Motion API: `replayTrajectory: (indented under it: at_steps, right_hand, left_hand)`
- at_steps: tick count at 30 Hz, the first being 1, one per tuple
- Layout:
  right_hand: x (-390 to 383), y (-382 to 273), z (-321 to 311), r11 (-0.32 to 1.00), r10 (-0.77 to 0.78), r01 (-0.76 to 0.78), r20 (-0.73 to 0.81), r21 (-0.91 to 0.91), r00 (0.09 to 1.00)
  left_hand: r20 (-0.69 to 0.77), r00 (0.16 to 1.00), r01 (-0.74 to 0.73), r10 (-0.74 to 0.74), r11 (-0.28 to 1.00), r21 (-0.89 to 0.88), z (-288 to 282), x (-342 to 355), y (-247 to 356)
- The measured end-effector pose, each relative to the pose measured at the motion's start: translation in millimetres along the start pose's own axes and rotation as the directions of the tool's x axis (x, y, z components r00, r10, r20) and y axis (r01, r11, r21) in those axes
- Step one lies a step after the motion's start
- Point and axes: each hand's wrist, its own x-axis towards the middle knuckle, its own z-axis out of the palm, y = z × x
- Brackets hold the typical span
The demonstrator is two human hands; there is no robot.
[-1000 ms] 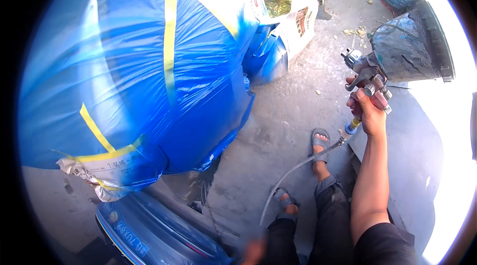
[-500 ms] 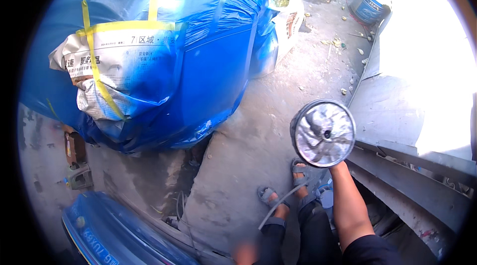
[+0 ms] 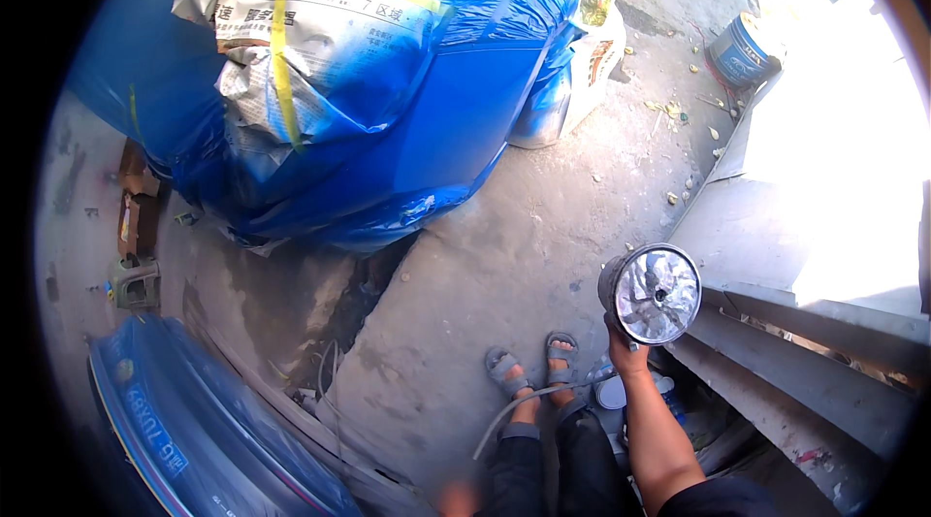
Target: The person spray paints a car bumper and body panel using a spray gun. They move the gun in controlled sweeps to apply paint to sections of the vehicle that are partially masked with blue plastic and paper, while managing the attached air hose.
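My right hand [image 3: 626,350] is closed under a spray gun [image 3: 659,294], hiding its handle. The gun's round dark cup faces up, with a shiny, silvery, smeared lid and a small central hole. A grey hose [image 3: 524,398] curves from beneath my right arm toward my left hand [image 3: 458,498]. That hand is a blur at the lower edge, and whether it grips the hose cannot be told. Ahead to the left stands a vehicle-like body [image 3: 475,95] with a glossy blue panel, partly covered in blue film and taped newspaper [image 3: 310,42].
A loose blue bumper [image 3: 194,420] lies at lower left, beside a cardboard box [image 3: 139,202]. A blue paint bucket [image 3: 745,49] stands at far right near scattered debris. White sheets and metal beams [image 3: 795,342] line the right side. Cans [image 3: 613,393] sit near my feet.
My right hand and the spray gun have moved slightly right and down in the picture. The view has shifted, so the blue body sits higher and farther right. My left hand stays at the lower edge.
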Motion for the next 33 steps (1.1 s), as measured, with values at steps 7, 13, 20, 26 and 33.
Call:
replayTrajectory:
  at_steps: [7, 13, 20, 26, 33]
  right_hand:
    - [0, -42, -45, 0.997, -0.016, 0.027, -0.141, 0.078, 0.99]
    - [-22, -102, -69, 0.994, -0.028, 0.04, -0.115, 0.105, 0.993]
    - [-50, -171, -83, 0.947, 0.179, -0.181, 0.034, 0.265, 0.983]
    - [-89, -219, -80, 0.991, 0.017, -0.033, 0.121, 0.13, 0.992]
    - [-110, -275, -90, 0.96, 0.015, -0.021, 0.023, 0.28, 1.0]
  left_hand:
    - [0.355, 0.876, 0.477, -0.327, 0.701, -0.531, -58, -7, 2]
    - [0.529, 0.651, 0.759, -0.545, 0.451, -0.47, -69, -25, 10]
    - [0.499, 0.687, 0.727, -0.528, 0.476, -0.496, -79, -59, -8]
    - [0.62, 0.642, 0.765, -0.45, 0.331, -0.553, -69, -102, -39]
    - [0.414, 0.771, 0.633, -0.483, 0.516, -0.577, 4, -161, -54]
